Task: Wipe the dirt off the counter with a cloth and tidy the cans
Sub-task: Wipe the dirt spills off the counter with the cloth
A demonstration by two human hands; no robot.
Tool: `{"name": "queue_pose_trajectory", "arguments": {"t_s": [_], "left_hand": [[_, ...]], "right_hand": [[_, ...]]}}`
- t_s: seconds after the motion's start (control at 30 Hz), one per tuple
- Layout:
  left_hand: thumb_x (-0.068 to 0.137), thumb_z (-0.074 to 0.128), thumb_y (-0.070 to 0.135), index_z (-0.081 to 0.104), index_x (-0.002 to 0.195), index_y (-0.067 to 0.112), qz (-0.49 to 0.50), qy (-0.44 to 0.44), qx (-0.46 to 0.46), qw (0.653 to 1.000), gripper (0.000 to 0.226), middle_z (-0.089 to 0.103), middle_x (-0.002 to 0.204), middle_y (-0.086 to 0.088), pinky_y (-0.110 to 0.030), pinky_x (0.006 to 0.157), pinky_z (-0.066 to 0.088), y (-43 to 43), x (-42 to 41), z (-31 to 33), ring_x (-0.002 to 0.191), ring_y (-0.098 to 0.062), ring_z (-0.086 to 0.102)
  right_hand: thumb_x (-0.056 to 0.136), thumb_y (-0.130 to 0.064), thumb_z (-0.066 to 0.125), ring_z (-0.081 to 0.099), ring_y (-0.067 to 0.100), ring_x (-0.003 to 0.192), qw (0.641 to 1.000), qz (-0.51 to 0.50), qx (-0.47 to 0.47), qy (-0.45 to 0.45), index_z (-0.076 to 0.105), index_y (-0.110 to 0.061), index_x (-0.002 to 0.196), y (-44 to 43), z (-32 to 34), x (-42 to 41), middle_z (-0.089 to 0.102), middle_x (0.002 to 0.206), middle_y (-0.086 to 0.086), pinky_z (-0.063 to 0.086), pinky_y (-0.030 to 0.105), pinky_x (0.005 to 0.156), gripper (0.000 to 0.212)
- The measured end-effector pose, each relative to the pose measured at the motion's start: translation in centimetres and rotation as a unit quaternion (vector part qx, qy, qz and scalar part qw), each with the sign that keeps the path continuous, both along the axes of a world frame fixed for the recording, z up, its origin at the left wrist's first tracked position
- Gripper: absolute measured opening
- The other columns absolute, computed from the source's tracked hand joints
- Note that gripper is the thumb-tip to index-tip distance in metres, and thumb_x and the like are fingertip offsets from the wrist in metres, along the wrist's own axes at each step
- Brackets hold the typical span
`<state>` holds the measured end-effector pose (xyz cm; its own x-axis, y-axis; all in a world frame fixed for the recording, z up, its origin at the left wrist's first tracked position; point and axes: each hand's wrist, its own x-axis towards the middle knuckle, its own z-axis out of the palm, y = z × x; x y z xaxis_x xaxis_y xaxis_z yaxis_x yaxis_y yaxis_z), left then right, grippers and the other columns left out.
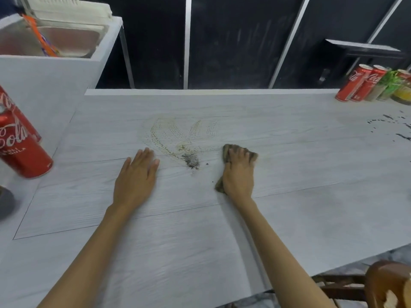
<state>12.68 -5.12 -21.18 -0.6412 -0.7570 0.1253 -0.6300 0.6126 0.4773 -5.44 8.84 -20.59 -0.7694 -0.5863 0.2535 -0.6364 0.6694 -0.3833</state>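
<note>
Pale grey wood-grain table (289, 165) fills most of the view, and the mess on it sits near the middle. A broad yellowish-brown smear of dotted arcs (178, 134) fans out toward the far edge. A second patch of black specks (387, 127) lies well apart, at the right edge. Upright drink cans stand at both ends: 2 red cola cans (21, 150) at the near left, and a tight row of red, green and yellow cans (364, 85) at the far right corner. The left hand (135, 174) lies flat on the table, fingers straight and together, holding nothing. The right hand (238, 176) presses a crumpled brown-grey cloth (226, 152) down under a flat palm and spread fingers, so the cloth shows only past the fingertips and beside the thumb. Its long axis runs near to far, along the hand. Smallest is the gathered heap of grey-brown dirt (190, 160), which sits between the 2 hands at the foot of the smear. It is slightly longer near-to-far than across and about as close to one hand as the other. It lies directly left of the cloth, so the next wipe is probably a sideways sweep leftward, with the cloth's long edge leading. The cans look untouched so far.
</note>
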Motion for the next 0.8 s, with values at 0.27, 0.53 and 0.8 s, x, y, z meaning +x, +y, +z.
{"name": "queue_pose_trajectory", "arguments": {"t_s": [0.27, 0.53, 0.8], "left_hand": [[0.099, 0.021, 0.037, 0.027, 0.144, 0.013, -0.005, 0.001, 0.006, 1.0, 0.051, 0.023, 0.155, 0.001, -0.032, 0.12, 0.007, 0.0, 0.2, 0.1, 0.145, -0.01, 0.013], [0.099, 0.021, 0.036, 0.027, 0.144, 0.014, 0.002, -0.003, -0.005, 1.0, 0.051, 0.023, 0.154, 0.002, -0.031, 0.12, 0.007, 0.0, 0.2, -0.1, 0.144, -0.009, 0.013], [0.098, 0.019, 0.037, 0.023, 0.146, 0.017, 0.014, -0.027, -0.01, 0.999, 0.052, 0.018, 0.155, 0.006, -0.027, 0.12, 0.004, 0.1, 0.0, -0.2, 0.144, -0.004, 0.01]], "right_hand": [[0.093, -0.002, 0.028, 0.062, 0.013, 0.066, 0.862, 0.045, -0.285, -0.418, 0.059, -0.012, 0.123, -3.3, 3.9, 3.6, 0.065, 0.11, 0.018, 0.05, 0.023, 0.06, 0.044], [0.091, -0.004, 0.029, 0.054, 0.023, 0.116, 0.913, 0.002, -0.237, -0.332, 0.054, -0.018, 0.13, 0.0, 3.8, -5.1, 0.055, 0.132, 0.01, 0.041, 0.031, 0.1, 0.048], [0.1, -0.012, 0.025, 0.026, 0.021, 0.141, 0.951, 0.223, -0.036, -0.21, 0.039, -0.018, 0.141, -6.1, 2.6, -5.1, 0.031, 0.152, 0.004, 0.026, 0.026, 0.1, 0.043]]}}
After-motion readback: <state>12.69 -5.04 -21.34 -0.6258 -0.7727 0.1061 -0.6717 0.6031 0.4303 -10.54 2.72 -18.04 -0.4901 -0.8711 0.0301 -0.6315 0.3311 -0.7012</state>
